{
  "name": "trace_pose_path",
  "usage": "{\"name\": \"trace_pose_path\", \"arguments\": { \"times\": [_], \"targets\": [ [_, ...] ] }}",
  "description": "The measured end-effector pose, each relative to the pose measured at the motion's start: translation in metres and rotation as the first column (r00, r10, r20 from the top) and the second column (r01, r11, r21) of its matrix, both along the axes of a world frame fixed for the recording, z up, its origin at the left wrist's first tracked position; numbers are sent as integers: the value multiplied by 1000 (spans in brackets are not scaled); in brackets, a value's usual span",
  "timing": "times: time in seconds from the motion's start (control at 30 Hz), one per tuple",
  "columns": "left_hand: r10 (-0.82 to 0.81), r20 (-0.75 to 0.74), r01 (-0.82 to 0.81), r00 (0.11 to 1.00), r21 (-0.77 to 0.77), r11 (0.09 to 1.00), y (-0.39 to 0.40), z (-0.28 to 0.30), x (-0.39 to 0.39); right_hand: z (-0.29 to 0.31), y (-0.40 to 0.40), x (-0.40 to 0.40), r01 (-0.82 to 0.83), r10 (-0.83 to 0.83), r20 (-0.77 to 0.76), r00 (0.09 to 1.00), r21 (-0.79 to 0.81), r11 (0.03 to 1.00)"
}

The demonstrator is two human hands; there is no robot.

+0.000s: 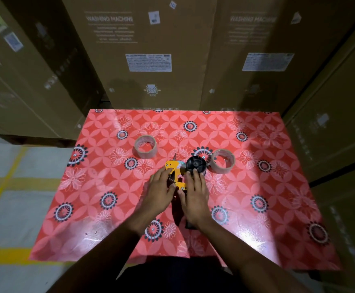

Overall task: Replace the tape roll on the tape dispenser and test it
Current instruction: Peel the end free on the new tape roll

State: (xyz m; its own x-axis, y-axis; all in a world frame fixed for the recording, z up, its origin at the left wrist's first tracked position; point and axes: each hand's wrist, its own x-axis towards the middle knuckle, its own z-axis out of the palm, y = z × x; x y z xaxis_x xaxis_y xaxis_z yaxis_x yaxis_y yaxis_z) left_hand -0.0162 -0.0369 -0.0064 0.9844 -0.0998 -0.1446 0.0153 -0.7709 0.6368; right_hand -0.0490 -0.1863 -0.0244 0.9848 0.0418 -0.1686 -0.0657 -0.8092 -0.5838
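Observation:
A yellow tape dispenser (175, 168) lies flat in the middle of the red flowered table (256, 187). Its black hub wheel (195, 164) carries no roll. My left hand (158, 193) rests on the dispenser's left side by the blade end. My right hand (193, 195) lies over its handle, fingertips touching the hub. One tape roll (145, 146) lies flat behind and to the left. A second tape roll (223, 160) lies flat just right of the hub, apart from both hands.
Tall cardboard washing machine boxes (149, 49) stand right behind the table and along both sides. Grey floor with yellow lines (7, 182) shows on the left. My dark trousers (178, 275) are at the near table edge.

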Motion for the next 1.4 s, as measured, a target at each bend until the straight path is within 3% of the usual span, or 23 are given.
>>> {"name": "trace_pose_path", "arguments": {
  "times": [0.13, 0.33, 0.5, 0.67, 0.77, 0.87, 1.0, 1.17, 1.33, 1.4],
  "targets": [
    [5, 39, -7, 999, 64, 998, 16, 4, 15, 6, -13, 0, -66, 68, 26, 997, -79, 995],
    [-28, 60, 12, 998, 256, 967, 49, 21, 78, 12, -15, 3, -25, 38, 150, 988, -87, 996],
    [-33, -108, 54, 994, 205, 977, 56, 29, 109, 16, -12, -1, -26, 37, 183, 982, -62, 998],
    [128, -59, -138, 990, -206, 969, 51, 58, 100, 32, -13, 6, 62, -86, 261, 962, 98, 993],
    [178, -150, -232, 972, -569, 789, 35, 89, 72, 65, -11, 22, 44, -130, 296, 946, 282, 958],
    [50, -125, -130, 991, -789, 600, 15, 116, 42, 115, -8, 35, -97, -72, 367, 927, 423, 901],
    [43, -57, -71, 997, -861, 503, -3, 135, 17, 145, -15, 39, -227, 24, 407, 913, 459, 859],
    [205, 47, -99, 978, -758, 644, -12, 140, 6, 139, -25, 37, -173, -25, 326, 945, 563, 808],
    [-2, -6, -3, 1000, -768, 640, -13, 141, -5, 139, -33, 37, -67, -197, 353, 915, 614, 787],
    [9, 8, 0, 1000, -732, 681, -14, 139, -9, 139, -38, 34, -104, -161, 374, 913, 597, 796]
  ]
}}
